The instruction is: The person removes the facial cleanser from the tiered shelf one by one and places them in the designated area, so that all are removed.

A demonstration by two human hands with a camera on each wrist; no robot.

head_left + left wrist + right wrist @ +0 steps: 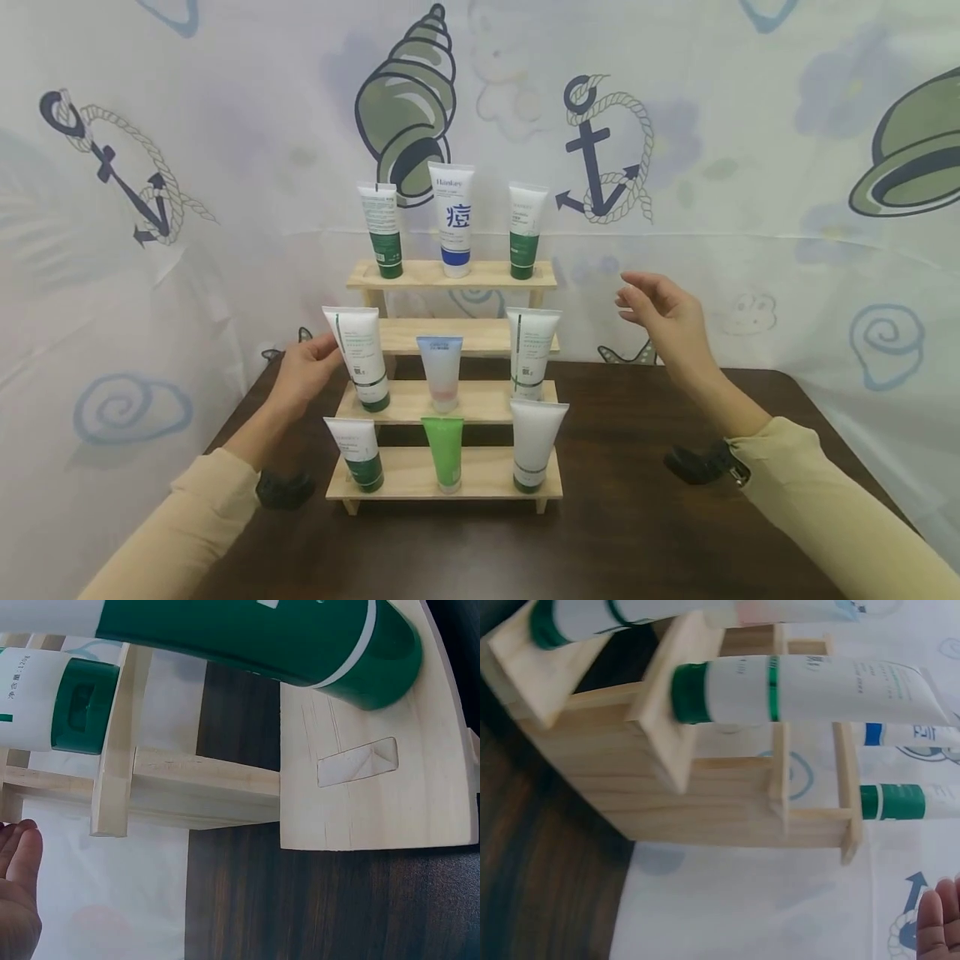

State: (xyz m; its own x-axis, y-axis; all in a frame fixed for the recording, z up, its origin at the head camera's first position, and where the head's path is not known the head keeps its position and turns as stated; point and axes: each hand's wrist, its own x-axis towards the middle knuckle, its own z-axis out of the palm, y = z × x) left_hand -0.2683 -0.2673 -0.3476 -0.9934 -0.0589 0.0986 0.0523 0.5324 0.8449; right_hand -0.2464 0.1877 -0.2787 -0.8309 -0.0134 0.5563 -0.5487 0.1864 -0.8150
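Note:
A stepped wooden rack (450, 490) bears several squeeze tubes standing on their caps. My left hand (303, 375) is at the rack's left side, its fingertips partly hidden behind a white tube with a green cap (360, 354). The left wrist view shows that hand's fingers (24, 855) extended near the end of a shelf board; whether they touch it I cannot tell. My right hand (667, 321) hovers in the air right of the rack, fingers loosely bent and holding nothing. Nearest to it are a white tube (531, 350) and a white-and-green tube (527, 229).
A green tube (446, 454) stands on the lowest step between two white tubes, below a light blue tube (441, 367). On top, a white-and-blue tube (452, 221) is in the middle. The rack stands on a dark table (637, 533) before a printed curtain (712, 167).

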